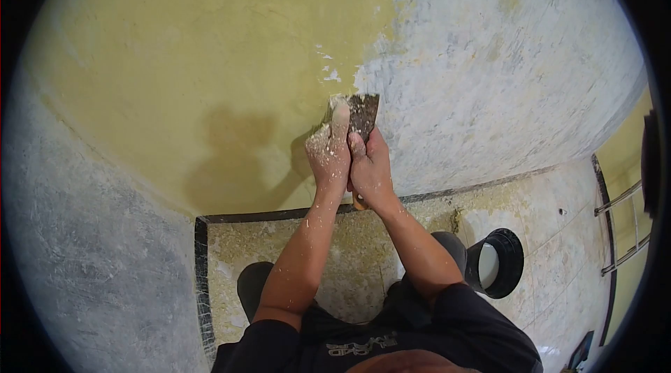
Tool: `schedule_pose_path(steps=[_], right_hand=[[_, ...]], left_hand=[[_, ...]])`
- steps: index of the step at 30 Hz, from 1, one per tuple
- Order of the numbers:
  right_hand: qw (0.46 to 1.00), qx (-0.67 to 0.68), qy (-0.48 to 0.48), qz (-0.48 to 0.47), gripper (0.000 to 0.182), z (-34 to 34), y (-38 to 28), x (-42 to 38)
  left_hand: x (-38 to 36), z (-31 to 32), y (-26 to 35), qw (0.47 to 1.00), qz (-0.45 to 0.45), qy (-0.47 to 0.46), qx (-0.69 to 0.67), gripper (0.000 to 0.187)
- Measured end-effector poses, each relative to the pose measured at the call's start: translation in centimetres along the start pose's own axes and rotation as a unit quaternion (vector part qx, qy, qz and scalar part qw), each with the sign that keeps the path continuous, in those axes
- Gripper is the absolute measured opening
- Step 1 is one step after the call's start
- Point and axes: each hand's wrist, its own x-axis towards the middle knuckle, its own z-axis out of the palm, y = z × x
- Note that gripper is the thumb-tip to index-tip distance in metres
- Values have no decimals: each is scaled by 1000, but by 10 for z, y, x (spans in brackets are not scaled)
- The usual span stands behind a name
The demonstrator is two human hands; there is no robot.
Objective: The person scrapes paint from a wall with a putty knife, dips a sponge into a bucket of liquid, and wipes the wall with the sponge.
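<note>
Both hands are on one scraper (363,114), its wide, paint-specked blade against the wall where yellow paint (279,45) meets bare whitish plaster (475,86). My left hand (330,149), dusted with paint flakes, lies along the blade's left side with its thumb pointing up the blade. Wrapped round the handle is my right hand (370,163), its thumb near the blade's base. The orange-brown end of the handle shows below the hands. Small white chipped patches lie in the yellow paint just above the blade.
Paint flakes litter the floor (335,254) along the dark skirting strip (279,218). A black bucket (516,261) with whitish contents stands beside my right knee. At left is a grey wall (91,247). Metal rails (622,198) stand at the far right.
</note>
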Motion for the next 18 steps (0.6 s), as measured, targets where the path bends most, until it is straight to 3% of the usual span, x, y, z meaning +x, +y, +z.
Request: schedule_pose_path(steps=[1,2,3,5,6,8,9,11,13,15,16,18], right_hand=[[1000,0,-1,-2,33,1,14,-3],[998,-10,38,-59,31,3,41,-7],[991,-20,73,-115,30,6,43,-9],[992,31,69,-105,28,8,44,-6],[992,0,61,-110,29,7,28,-3],[992,-66,41,-99,23,3,4,2],[992,-69,42,-96,23,2,7,-1],[994,-72,41,-73,20,2,19,-3],[996,-35,39,-74,22,3,51,2],[926,-60,87,-362,23,6,72,23],[926,-59,88,-362,23,6,51,22],[997,14,12,-74,21,5,-6,8]], left_hand=[[0,-1,-7,1000,-18,-5,-13,51],[-4,-3,-18,998,-10,-8,69,49],[-6,-2,-21,998,-9,-6,69,49],[-7,2,-25,999,8,19,31,47],[-5,-2,-6,999,-44,-3,16,45],[3,-1,13,997,-57,-7,-58,45],[3,0,16,989,-69,-4,-133,46],[-1,0,-1,987,-81,-9,-139,46],[-8,0,-17,999,2,9,45,47],[-1,1,-12,999,-27,10,34,47],[8,-1,-1,1000,-6,0,27,47],[11,-1,23,999,-1,1,-52,46]])
